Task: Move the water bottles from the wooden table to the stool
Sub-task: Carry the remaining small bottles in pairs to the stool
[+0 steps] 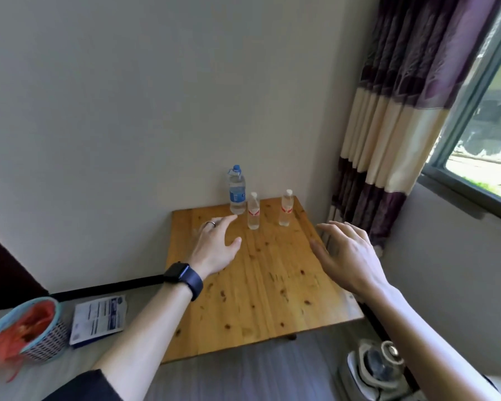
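Three bottles (237, 192) (253, 212) (286, 209), two hands (214, 247) (347, 256), one table (258, 290)

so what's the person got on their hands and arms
On the left hand there is a thin silver ring, at its wrist a dark smartwatch on a dark band, and a dark sleeve further up. The right hand and forearm show nothing worn.

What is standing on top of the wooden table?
Three upright bottles near the far edge: one large blue-labelled bottle, two small red-labelled bottles. The left hand and right hand hide patches of tabletop.

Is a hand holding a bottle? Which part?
No, nothing is held. The left hand and right hand are both open over the table, near the bottles.
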A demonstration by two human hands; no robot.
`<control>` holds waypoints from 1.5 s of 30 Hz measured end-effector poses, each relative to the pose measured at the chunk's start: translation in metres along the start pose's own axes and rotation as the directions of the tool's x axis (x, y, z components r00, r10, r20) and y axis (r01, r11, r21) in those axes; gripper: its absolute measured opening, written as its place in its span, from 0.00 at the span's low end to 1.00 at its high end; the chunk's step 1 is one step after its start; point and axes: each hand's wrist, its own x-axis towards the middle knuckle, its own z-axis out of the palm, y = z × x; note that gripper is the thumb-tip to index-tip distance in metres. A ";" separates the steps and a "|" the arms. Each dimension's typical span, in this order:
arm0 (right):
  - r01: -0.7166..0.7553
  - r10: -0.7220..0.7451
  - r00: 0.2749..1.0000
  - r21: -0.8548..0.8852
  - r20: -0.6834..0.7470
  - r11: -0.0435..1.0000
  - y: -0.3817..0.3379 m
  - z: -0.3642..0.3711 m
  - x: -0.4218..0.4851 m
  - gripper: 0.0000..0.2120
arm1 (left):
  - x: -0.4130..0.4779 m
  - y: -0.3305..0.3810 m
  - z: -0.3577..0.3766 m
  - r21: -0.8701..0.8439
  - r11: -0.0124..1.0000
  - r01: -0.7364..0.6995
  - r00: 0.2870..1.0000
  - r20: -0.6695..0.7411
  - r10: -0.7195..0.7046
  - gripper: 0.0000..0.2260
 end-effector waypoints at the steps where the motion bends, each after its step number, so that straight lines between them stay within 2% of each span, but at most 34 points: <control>1: -0.009 0.009 1.000 0.000 0.012 1.000 0.003 0.009 0.013 0.25 | 0.013 -0.005 0.007 -0.005 1.000 0.006 1.000 0.030 -0.006 0.24; 8: -0.065 0.065 0.992 0.003 0.107 0.998 0.035 0.080 0.110 0.26 | 0.116 -0.047 0.060 -0.005 0.997 0.072 0.990 0.118 -0.071 0.24; 14: -0.083 0.080 0.975 0.002 0.206 0.997 0.084 0.147 0.227 0.26 | 0.237 -0.068 0.113 -0.012 0.990 0.140 0.979 0.149 -0.137 0.24; 22: -0.149 0.137 0.906 -0.003 0.401 0.989 0.149 0.228 0.393 0.29 | 0.407 -0.093 0.194 0.066 0.961 0.268 0.925 0.262 -0.276 0.27; 26: -0.224 0.189 0.854 0.015 0.484 0.975 0.175 0.280 0.453 0.33 | 0.457 -0.110 0.244 0.154 0.952 0.266 0.885 0.351 -0.304 0.31; 31: -0.342 0.217 0.757 0.091 0.616 0.935 0.192 0.351 0.500 0.40 | 0.494 -0.136 0.287 0.306 0.932 0.196 0.853 0.415 -0.316 0.30; 33: -0.403 0.219 0.707 0.128 0.672 0.906 0.196 0.374 0.504 0.38 | 0.498 -0.141 0.297 0.348 0.919 0.186 0.862 0.392 -0.323 0.26; 35: -0.485 0.258 0.681 0.159 0.686 0.860 0.199 0.395 0.500 0.32 | 0.498 -0.144 0.301 0.315 0.927 0.204 0.886 0.343 -0.311 0.20; 37: -0.540 0.306 0.675 0.167 0.672 0.825 0.200 0.411 0.497 0.32 | 0.496 -0.150 0.303 0.270 0.937 0.221 0.897 0.321 -0.304 0.16; 41: -0.506 0.270 0.716 0.212 0.643 0.836 0.194 0.435 0.502 0.30 | 0.496 -0.167 0.304 0.178 0.936 0.303 0.892 0.294 -0.344 0.12; 45: -0.516 0.296 0.730 0.214 0.616 0.829 0.181 0.432 0.492 0.26 | 0.487 -0.161 0.296 0.161 0.959 0.233 0.899 0.341 -0.276 0.09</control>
